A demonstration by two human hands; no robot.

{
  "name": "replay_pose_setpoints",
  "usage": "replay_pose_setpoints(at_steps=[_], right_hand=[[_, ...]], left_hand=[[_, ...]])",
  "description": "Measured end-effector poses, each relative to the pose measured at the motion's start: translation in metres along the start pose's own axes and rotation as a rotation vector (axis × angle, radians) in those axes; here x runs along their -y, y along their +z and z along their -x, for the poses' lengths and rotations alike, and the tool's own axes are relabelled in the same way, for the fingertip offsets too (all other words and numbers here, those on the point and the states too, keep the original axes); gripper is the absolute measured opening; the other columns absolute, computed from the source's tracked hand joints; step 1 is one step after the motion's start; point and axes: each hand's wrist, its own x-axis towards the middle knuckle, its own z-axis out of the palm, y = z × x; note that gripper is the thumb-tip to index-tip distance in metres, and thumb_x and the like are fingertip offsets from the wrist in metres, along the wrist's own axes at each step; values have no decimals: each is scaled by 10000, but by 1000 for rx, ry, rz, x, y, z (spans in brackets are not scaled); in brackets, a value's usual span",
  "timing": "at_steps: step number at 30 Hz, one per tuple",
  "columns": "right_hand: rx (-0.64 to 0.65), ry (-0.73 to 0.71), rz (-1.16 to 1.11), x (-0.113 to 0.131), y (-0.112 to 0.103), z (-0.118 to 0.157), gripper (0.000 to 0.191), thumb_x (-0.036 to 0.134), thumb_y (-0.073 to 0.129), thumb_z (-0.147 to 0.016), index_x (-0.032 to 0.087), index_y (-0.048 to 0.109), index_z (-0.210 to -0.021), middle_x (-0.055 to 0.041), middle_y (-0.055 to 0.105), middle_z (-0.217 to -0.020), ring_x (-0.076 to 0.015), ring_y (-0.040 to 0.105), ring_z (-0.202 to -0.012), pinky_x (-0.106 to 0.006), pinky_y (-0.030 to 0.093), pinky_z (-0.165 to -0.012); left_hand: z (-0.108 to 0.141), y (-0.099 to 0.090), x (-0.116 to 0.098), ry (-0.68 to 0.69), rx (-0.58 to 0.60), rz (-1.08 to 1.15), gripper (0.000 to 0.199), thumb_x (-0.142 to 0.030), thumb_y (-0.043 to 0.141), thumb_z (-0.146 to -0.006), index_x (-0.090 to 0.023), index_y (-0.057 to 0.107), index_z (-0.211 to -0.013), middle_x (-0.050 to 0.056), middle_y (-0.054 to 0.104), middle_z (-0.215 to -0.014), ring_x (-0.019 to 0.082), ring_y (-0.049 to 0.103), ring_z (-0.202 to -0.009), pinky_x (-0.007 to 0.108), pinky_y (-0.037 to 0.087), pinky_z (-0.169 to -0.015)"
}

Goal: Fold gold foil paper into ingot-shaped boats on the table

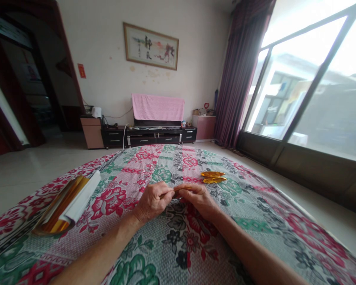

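Observation:
Both of my hands meet over the middle of the flowered tablecloth [163, 174]. My left hand [154, 201] is closed, its thumb and fingers pinching one end of a thin strip of gold paper [185, 189]. My right hand [198, 198] pinches the other end, and the fingers hide much of the strip. Just beyond my right hand lie two folded gold paper pieces [213, 177], boat-shaped with pointed ends, side by side. To the left of my left hand rests a curled stack of gold and white paper sheets [67, 204].
The cloth-covered table has a rounded far edge. Past it stands a low black TV cabinet [154, 136] with a pink cloth [158, 107] over the screen. Large windows [308, 87] and a purple curtain [243, 71] are on the right; a dark doorway [26, 75] is on the left.

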Motion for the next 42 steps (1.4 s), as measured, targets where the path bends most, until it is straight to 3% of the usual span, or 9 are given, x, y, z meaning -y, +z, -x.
replay_pose_setpoints(at_steps=[6,11,33,42], right_hand=[[-12,66,-156,-5,1,-1,259,379,644,-726,208,674,-918,-22,687,-836,-166,627,-792,-260,477,-650],[19,69,-145,-4,0,-1,269,386,637,-737,212,684,-936,-26,690,-830,-159,628,-792,-256,483,-663],[39,122,-155,-1,-2,1,292,415,584,-777,236,677,-988,-39,692,-889,-182,635,-833,-332,490,-742],[-121,101,-58,-2,0,0,272,392,621,-733,195,707,-899,-41,692,-796,-189,621,-778,-302,484,-665]], left_hand=[[2,3,0,53,-28,-141,280,-220,415,-857,-186,653,-714,41,605,-689,140,531,-688,265,414,-662],[3,5,3,106,-51,-202,264,-201,411,-858,-186,659,-767,48,616,-733,146,537,-728,272,421,-698],[3,5,5,99,-32,-168,275,-200,393,-866,-175,646,-760,43,581,-696,143,516,-699,265,406,-659],[4,5,7,126,-36,-207,252,-188,407,-859,-171,644,-777,45,585,-702,145,518,-704,261,409,-658]])
